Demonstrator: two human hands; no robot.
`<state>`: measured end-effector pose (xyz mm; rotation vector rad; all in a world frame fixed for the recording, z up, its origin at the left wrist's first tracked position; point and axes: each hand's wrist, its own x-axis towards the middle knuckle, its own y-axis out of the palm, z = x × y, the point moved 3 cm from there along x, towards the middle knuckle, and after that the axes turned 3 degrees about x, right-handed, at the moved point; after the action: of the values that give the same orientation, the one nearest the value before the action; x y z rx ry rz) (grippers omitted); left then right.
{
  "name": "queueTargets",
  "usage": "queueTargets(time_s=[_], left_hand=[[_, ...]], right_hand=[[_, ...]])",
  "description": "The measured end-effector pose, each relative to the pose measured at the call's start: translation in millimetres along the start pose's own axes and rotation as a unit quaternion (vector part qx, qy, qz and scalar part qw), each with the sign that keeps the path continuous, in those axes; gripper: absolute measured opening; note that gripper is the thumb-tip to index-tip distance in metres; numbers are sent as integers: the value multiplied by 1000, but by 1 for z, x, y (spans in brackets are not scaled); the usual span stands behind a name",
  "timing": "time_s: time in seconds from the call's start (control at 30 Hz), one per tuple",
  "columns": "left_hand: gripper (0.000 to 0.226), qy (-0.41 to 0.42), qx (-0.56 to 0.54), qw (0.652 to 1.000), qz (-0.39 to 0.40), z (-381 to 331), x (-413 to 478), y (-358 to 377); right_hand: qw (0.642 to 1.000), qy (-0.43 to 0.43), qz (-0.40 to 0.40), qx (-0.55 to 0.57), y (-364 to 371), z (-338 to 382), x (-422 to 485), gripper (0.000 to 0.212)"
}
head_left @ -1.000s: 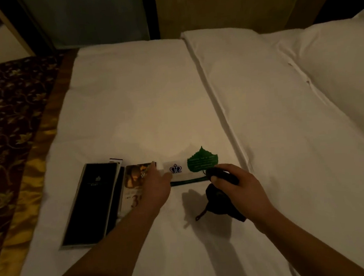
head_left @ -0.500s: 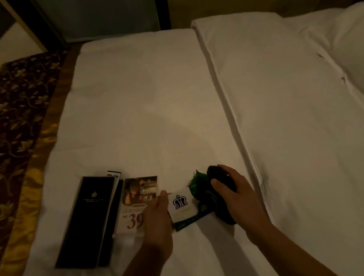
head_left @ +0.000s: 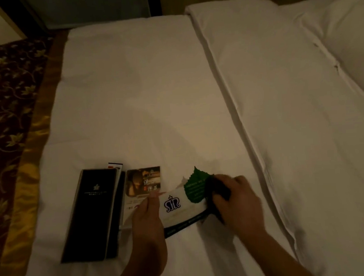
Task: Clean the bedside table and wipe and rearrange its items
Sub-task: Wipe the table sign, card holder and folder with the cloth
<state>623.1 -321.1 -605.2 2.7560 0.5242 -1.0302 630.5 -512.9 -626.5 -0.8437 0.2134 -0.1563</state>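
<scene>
On the white bed sheet (head_left: 153,97), a black folder (head_left: 92,213) lies leftmost, with a photo card (head_left: 143,183) just beside it. The left hand (head_left: 147,216) pinches the white crown-logo card (head_left: 179,206). The right hand (head_left: 236,200) grips a dark cloth (head_left: 217,189), pressing it against the green leaf-shaped card (head_left: 195,187).

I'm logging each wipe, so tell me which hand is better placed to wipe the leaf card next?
Probably the right hand: it already grips the dark cloth, pressed against the green leaf card. The left hand holds that card's white end, steadying it.
</scene>
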Motion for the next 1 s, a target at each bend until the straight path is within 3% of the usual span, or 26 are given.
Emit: queueTargets(time_s=[0.1, 0.23, 0.4, 0.5, 0.7, 0.77, 0.87, 0.9, 0.93, 0.97, 1.0], left_hand=[[36, -6, -22, 1000, 13, 0, -3, -3], [38, 4, -17, 1000, 17, 0, -8, -4], [30, 19, -3, 1000, 5, -2, -6, -23], [32, 15, -15, 1000, 7, 2, -5, -24], [45, -95, -103, 988, 62, 18, -14, -22], [55, -51, -82, 995, 42, 17, -11, -31], [52, -68, -176, 981, 34, 21, -3, -43], [50, -73, -202, 974, 69, 20, -3, -43], [54, -62, -152, 981, 104, 17, -10, -42], [57, -22, -97, 989, 108, 20, -11, -42], [53, -30, -129, 985, 108, 22, -7, -44]], right_hand=[[1000, 13, -21, 17, -4, -1, -1, 44], [989, -136, 49, -3, 24, 44, -21, 46], [999, 11, -29, 11, 4, 15, 6, 43], [999, -36, 13, 8, 15, 27, -29, 48], [983, -129, 125, 43, 49, 80, -80, 54], [986, -97, 134, 15, 40, 62, -70, 55], [996, 17, 82, -6, 13, 18, -52, 42], [995, 68, 59, 43, 6, 8, -47, 36], [985, 112, 38, 123, 0, 3, -44, 33], [964, 149, 25, 220, -4, 1, -42, 33], [930, 183, 25, 317, -7, 2, -41, 32]])
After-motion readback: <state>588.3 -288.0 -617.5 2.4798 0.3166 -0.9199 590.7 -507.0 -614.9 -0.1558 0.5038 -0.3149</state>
